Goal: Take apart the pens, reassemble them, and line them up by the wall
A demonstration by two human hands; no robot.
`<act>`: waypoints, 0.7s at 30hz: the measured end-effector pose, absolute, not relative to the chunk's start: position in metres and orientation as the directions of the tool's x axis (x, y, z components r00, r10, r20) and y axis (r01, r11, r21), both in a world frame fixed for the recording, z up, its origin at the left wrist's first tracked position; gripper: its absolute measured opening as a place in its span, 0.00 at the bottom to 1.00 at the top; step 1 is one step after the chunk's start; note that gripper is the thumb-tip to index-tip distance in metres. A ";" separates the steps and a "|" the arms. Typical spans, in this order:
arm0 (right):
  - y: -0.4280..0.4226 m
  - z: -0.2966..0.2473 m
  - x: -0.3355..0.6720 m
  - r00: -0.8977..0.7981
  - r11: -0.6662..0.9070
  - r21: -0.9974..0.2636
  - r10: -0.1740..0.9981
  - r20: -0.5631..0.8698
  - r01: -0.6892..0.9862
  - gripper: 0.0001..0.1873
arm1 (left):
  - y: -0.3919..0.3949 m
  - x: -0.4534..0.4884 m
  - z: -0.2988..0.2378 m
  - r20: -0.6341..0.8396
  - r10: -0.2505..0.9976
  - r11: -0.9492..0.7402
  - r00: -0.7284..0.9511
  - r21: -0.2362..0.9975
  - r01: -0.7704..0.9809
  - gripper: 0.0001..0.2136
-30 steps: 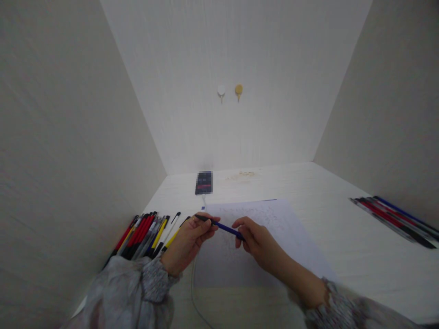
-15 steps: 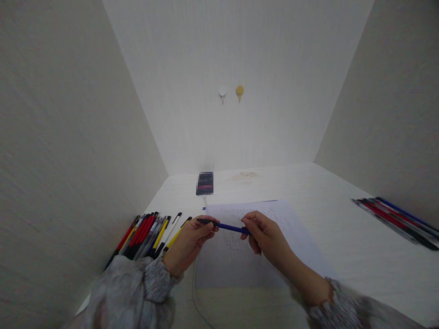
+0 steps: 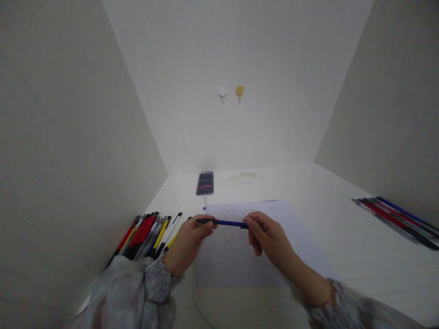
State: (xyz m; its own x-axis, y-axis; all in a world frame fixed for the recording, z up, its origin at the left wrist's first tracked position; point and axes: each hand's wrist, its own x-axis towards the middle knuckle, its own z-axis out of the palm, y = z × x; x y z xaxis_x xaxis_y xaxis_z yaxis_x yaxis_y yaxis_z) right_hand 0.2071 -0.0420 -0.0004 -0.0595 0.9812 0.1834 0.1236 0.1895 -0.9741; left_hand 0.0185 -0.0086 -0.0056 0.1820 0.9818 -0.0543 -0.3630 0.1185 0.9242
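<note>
A blue pen (image 3: 230, 223) with a black grip lies nearly level between my two hands, above a sheet of paper (image 3: 240, 269) that carries faint writing. Its black end is pinched by the thumb and fingers of my left hand (image 3: 192, 240). At the blue end, my right hand (image 3: 269, 235) is closed around the barrel, and the fingers cover the tip there. Beside my left wrist, several pens (image 3: 144, 235) in red, yellow, grey, white and black lie in a row.
Against the right wall rests another group of pens (image 3: 398, 221). A dark phone-like device (image 3: 205, 183), partly pixelated, stands at the back with a white cable (image 3: 195, 292) running forward. Two hooks, one white (image 3: 222, 91) and one yellow (image 3: 239, 90), hang on the back wall.
The pen has turned from sloping down to the right to nearly level, its right end rising slightly. Both hands keep hold of it in almost the same place.
</note>
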 end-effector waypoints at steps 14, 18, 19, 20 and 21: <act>-0.039 0.000 0.215 -0.053 0.189 -0.942 0.982 0.181 0.277 0.13 | -0.009 0.017 -0.007 -0.083 0.970 0.160 0.230 0.928 -0.338 0.08; -0.041 0.003 0.215 -0.063 0.223 -0.946 0.975 0.214 0.235 0.11 | -0.010 0.018 -0.006 -0.088 0.970 0.159 0.226 0.934 -0.320 0.07; -0.041 0.004 0.215 -0.068 0.217 -0.939 0.976 0.206 0.266 0.09 | -0.010 0.018 -0.006 -0.083 0.970 0.153 0.229 0.938 -0.310 0.07; -0.042 0.004 0.215 -0.072 0.206 -0.930 0.978 0.193 0.304 0.09 | -0.010 0.018 -0.006 -0.074 0.970 0.143 0.232 0.944 -0.296 0.07; -0.043 0.004 0.216 -0.075 0.192 -0.921 0.981 0.177 0.339 0.12 | -0.010 0.018 -0.006 -0.063 0.969 0.131 0.237 0.951 -0.281 0.07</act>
State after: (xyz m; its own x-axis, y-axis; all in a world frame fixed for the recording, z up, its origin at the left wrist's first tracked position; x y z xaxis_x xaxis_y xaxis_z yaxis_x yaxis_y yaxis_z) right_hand 0.2159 -0.0427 0.0042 -0.0746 0.9815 0.1766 0.3391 0.1915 -0.9211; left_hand 0.0180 -0.0097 -0.0061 0.2371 0.9694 -0.0633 -0.2811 0.1309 0.9507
